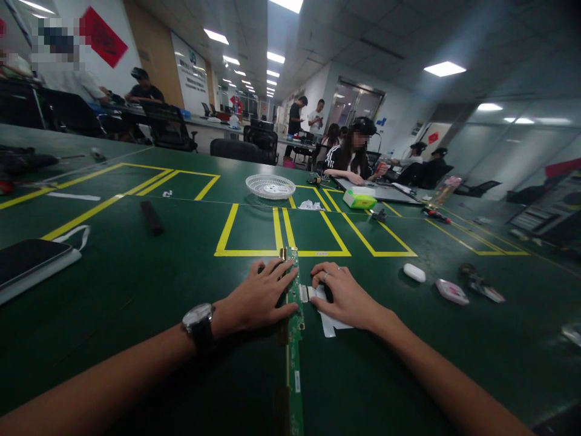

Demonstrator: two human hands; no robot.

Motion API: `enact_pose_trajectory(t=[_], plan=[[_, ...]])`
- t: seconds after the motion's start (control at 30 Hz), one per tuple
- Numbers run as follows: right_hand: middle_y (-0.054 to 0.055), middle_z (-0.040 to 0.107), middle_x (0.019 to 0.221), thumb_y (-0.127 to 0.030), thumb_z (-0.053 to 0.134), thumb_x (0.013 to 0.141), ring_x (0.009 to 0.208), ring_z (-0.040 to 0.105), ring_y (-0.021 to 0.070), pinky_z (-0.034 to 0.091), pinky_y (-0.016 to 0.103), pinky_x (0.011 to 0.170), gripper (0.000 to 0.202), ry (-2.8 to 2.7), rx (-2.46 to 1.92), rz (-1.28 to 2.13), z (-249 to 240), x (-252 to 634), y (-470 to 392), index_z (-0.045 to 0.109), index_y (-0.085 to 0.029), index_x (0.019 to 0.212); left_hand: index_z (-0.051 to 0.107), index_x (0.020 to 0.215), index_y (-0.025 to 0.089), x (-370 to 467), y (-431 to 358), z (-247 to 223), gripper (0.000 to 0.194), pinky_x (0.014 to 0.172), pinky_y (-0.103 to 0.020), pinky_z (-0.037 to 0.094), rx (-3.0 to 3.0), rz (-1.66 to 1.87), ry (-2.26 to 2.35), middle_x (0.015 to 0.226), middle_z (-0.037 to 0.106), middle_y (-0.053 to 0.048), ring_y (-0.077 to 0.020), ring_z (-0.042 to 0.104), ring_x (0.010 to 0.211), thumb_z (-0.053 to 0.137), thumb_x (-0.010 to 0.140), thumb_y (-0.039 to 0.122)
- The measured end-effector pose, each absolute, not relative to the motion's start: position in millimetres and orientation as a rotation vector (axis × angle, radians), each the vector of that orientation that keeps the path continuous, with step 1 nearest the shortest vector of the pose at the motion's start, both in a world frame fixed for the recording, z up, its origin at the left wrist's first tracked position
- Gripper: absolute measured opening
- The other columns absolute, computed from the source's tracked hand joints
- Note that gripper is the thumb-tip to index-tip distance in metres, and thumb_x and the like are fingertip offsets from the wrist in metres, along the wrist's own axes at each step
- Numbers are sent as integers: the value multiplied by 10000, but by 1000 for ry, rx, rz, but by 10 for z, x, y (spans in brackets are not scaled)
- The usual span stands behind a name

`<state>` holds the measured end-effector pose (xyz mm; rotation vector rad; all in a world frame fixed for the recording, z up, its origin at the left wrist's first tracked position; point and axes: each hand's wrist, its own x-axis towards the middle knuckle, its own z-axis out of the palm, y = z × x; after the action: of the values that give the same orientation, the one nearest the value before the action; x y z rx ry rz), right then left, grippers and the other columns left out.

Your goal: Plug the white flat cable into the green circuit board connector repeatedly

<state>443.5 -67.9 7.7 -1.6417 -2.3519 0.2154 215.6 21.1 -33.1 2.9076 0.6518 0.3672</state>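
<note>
A long, narrow green circuit board [295,363] lies lengthwise on the green table, running toward me. My left hand [261,293] rests flat across its upper part, fingers spread, with the fingertips on the board. Just right of the board, my right hand [347,297] has its thumb and fingers closed on a white flat ribbon cable [327,324]. The cable's connector end [304,293] sits at the board's right edge; whether it is plugged in I cannot tell. My fingers hide part of the cable.
Beyond the board stands a white plastic basket [270,188] near yellow tape outlines. A black bar [151,218] and a dark device [31,266] lie left. Rightward are a white case [414,273], a pink case [452,292] and a green box [359,200]. A person [351,151] sits across.
</note>
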Motion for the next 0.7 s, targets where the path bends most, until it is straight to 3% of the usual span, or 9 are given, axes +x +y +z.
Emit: enact_pose_trajectory(t=[0.4, 0.7], plan=[[112, 591, 1163, -368, 621, 871, 1126, 522, 292, 406, 487, 947, 188, -2322, -1717, 124, 70, 4397, -716, 597, -194, 939, 361, 1488, 201, 2168, 190, -320, 697, 1066, -551, 261, 2884, 409, 674, 1552, 331, -123, -368, 293, 1389, 407, 936, 623], [103, 562, 1203, -324, 622, 882, 1138, 514, 268, 428, 441, 959, 142, -2313, -1618, 235, 34, 4437, -692, 581, -205, 948, 335, 1501, 210, 2162, 198, -310, 697, 1061, -557, 252, 2916, 356, 649, 1558, 325, -125, -374, 290, 1394, 389, 948, 630]])
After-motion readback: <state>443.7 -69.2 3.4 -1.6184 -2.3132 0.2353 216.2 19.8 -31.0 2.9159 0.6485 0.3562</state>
